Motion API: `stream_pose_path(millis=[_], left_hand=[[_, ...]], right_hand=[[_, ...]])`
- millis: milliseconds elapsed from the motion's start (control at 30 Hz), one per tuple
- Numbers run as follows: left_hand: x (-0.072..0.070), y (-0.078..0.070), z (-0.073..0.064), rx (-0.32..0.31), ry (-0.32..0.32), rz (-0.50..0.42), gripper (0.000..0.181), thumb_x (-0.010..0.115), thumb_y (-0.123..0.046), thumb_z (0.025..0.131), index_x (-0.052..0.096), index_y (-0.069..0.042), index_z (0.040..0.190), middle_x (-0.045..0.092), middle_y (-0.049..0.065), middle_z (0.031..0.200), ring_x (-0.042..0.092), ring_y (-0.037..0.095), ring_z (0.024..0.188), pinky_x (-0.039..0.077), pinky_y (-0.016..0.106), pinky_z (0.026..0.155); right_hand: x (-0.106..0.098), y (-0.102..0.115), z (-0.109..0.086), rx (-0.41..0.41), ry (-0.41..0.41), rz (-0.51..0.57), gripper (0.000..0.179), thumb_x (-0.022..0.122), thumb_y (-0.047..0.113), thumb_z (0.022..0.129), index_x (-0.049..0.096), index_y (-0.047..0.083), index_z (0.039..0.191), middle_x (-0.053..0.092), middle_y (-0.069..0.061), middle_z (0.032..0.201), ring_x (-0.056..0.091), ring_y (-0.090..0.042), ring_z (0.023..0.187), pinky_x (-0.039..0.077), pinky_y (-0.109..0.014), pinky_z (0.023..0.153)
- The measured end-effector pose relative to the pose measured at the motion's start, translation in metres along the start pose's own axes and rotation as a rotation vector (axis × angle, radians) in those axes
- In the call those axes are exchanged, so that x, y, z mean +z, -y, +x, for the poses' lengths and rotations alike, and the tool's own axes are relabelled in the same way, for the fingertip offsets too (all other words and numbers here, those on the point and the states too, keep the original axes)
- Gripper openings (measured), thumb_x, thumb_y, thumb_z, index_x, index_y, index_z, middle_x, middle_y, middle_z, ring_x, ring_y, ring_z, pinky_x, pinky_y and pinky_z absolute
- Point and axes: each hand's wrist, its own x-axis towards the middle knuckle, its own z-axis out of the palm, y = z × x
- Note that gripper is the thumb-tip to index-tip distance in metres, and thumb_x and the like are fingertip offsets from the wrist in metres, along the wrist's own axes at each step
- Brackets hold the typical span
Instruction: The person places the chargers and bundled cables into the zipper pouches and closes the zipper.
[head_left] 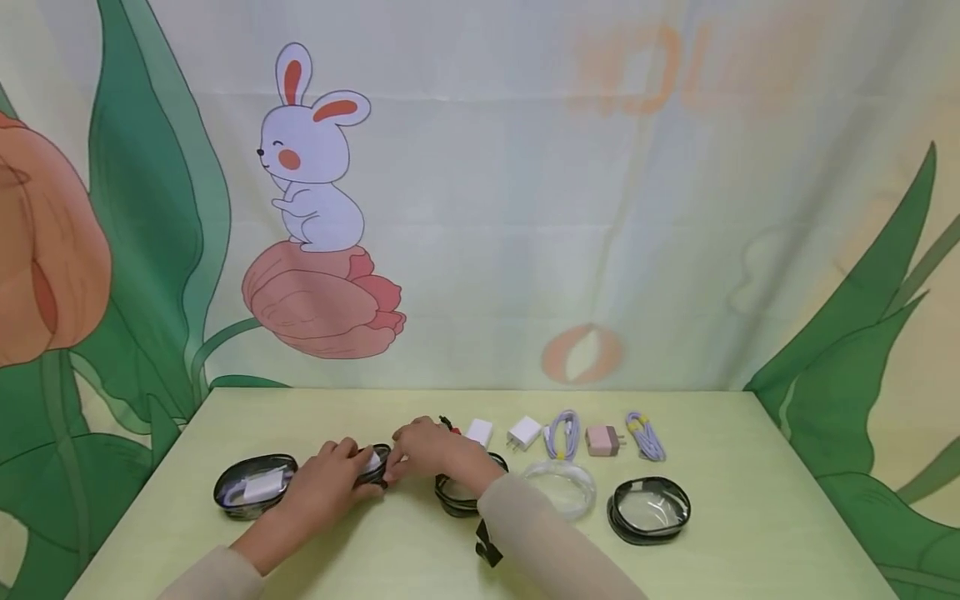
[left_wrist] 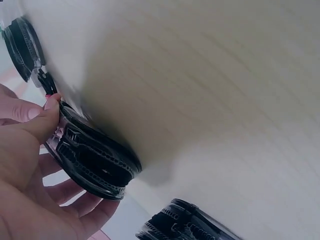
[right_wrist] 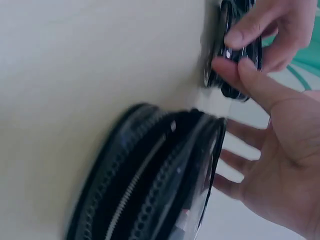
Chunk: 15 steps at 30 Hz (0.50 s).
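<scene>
Between my two hands sits a small clear zip pouch point(head_left: 381, 454) with black trim; something white shows inside it. My left hand point(head_left: 322, 487) holds this pouch, thumb near one end and the other fingers around the side, as the left wrist view shows. At the pouch's right end, the thumb and index finger of my right hand point(head_left: 435, 450) pinch its edge. Fingers cover much of the pouch in the head view. Another black-trimmed pouch point(right_wrist: 145, 175) stands close under my right hand. Left of my left hand lies a black-trimmed pouch point(head_left: 231, 492) with a white charger point(head_left: 264, 484) in it.
White chargers point(head_left: 525, 431), a pink charger point(head_left: 602, 440) and bundled lilac cables point(head_left: 647, 437) line the back right. In front lie a white-trimmed pouch point(head_left: 587, 486) and a black-trimmed pouch point(head_left: 648, 533). A black strap point(head_left: 487, 547) lies beside my right sleeve. A printed curtain point(head_left: 480, 208) hangs behind.
</scene>
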Motion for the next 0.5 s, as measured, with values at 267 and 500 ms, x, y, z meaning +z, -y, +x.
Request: stream_pose_path(millis=[267,500], left_hand=[[0.001,0.007,-0.003,0.015,-0.025,-0.129,0.063,0.080,-0.037,0.084,0.065,-0.002,0.134,0.061,0.011,0.113,0.058,0.032,0.105,0.055,0.046,0.082],[-0.002,0.012,-0.007,0.054,-0.011,-0.233,0.063,0.084,-0.027,0.082,0.064,0.001,0.134,0.061,0.011,0.113,0.058,0.027,0.101,0.053,0.043,0.085]], right_hand=[[-0.010,-0.013,0.014,-0.110,0.121,0.019,0.018,0.063,0.038,0.100,0.081,0.038,0.106,0.047,0.003,0.156,0.030,-0.027,0.150,0.028,-0.042,0.121],[-0.016,-0.022,0.020,-0.194,0.160,0.008,0.021,0.063,0.032,0.102,0.082,0.034,0.096,0.055,0.008,0.147,0.037,-0.017,0.146,0.029,-0.036,0.120]])
